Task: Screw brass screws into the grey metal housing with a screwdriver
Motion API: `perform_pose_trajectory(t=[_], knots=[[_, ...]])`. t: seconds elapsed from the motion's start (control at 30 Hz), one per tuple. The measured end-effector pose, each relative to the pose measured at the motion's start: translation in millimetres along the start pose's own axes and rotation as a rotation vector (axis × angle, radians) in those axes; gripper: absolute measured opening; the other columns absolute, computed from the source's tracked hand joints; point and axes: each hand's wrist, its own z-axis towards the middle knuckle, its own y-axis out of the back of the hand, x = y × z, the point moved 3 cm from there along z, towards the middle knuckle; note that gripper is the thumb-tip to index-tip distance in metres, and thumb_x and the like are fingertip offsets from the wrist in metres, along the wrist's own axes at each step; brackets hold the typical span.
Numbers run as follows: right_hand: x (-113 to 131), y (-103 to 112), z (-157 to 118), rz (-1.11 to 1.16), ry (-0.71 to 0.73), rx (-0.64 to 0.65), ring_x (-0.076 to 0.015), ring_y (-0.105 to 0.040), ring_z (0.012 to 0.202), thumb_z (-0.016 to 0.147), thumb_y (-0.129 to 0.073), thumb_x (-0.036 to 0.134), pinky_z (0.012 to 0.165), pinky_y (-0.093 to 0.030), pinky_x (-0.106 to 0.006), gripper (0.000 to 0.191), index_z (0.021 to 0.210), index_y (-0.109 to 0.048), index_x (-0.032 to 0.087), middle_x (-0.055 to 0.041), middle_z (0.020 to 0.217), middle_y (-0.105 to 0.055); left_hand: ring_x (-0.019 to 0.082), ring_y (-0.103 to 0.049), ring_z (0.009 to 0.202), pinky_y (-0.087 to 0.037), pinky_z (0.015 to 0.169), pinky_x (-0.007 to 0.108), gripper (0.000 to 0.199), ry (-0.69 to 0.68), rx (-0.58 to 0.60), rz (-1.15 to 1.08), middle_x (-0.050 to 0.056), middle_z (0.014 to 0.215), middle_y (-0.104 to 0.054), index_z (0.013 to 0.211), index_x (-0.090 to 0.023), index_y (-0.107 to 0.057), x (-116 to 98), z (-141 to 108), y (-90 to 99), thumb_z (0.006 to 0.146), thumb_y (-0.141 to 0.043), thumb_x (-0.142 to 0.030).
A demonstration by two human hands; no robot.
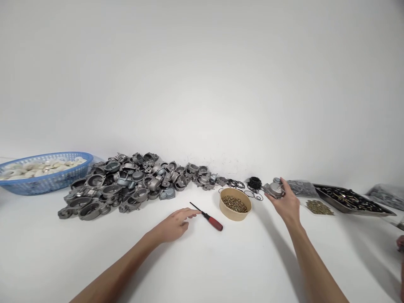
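My right hand grips a grey metal housing with a domed top, holding it above the table to the right of a tan bowl. Small brass-coloured screws fill much of that bowl. My left hand hovers low over the table or rests on it, fingers stretched out and holding nothing. Its fingertips reach the shaft of a screwdriver with a red and black handle; whether they touch it I cannot tell. Black rubber rings lie behind the bowl.
A large heap of grey metal housings spreads across the left. Beyond it stands a blue basket with whitish parts. On the right are brass-coloured pieces, a metal tray of black parts and plastic bags. Another person's hand shows at the right edge.
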Motion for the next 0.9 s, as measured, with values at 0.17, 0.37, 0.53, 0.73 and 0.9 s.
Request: perform_pose_trajectory(t=[0.17,0.37,0.53,0.73,0.9], knots=[[-88,-3,5,-0.191,-0.332,0.016,-0.0392,-0.055,0.116,0.065,-0.071,0.05,0.099,-0.04,-0.047,0.093,0.146,-0.036,0.019,-0.0174,0.121,-0.064,0.022,-0.05,0.121,-0.039,0.107,0.037,0.052,0.004,-0.001,0.015,0.0,0.131,-0.058,0.132,-0.035,-0.056,-3,-1,0.9,0.087,-0.042,-0.013],[-112,-9,1,-0.205,-0.397,0.044,-0.0409,-0.052,0.12,0.065,-0.068,0.056,0.096,-0.041,-0.048,0.099,0.148,-0.031,0.018,-0.0195,0.125,-0.061,0.023,-0.05,0.123,-0.037,0.108,0.037,0.046,-0.021,-0.003,0.026,0.0,0.132,-0.059,0.128,-0.033,-0.06,-2,-1,0.8,0.088,-0.044,-0.017],[-112,-12,2,-0.23,-0.38,0.054,-0.0415,-0.053,0.12,0.065,-0.067,0.056,0.095,-0.042,-0.05,0.101,0.149,-0.026,0.017,-0.022,0.13,-0.058,0.023,-0.051,0.122,-0.038,0.107,0.036,0.045,-0.029,-0.008,0.018,0.0,0.131,-0.059,0.127,-0.034,-0.061,0,-1,0.2,0.088,-0.045,-0.018],[-106,-12,3,-0.244,-0.388,0.067,-0.042,-0.054,0.118,0.064,-0.068,0.053,0.091,-0.044,-0.051,0.106,0.15,-0.018,0.016,-0.0236,0.129,-0.057,0.023,-0.051,0.121,-0.038,0.107,0.035,0.043,-0.033,-0.003,0.026,0.0,0.131,-0.059,0.127,-0.033,-0.061,-1,-1,1.1,0.089,-0.044,-0.02],[-105,-12,1,-0.227,-0.388,0.084,-0.0402,-0.054,0.117,0.063,-0.069,0.053,0.093,-0.043,-0.048,0.107,0.15,-0.018,0.015,-0.0222,0.127,-0.056,0.023,-0.05,0.124,-0.036,0.108,0.036,0.043,-0.003,0.009,0.039,0.0,0.133,-0.057,0.127,-0.034,-0.06,2,-1,-2.4,0.09,-0.045,-0.02]])
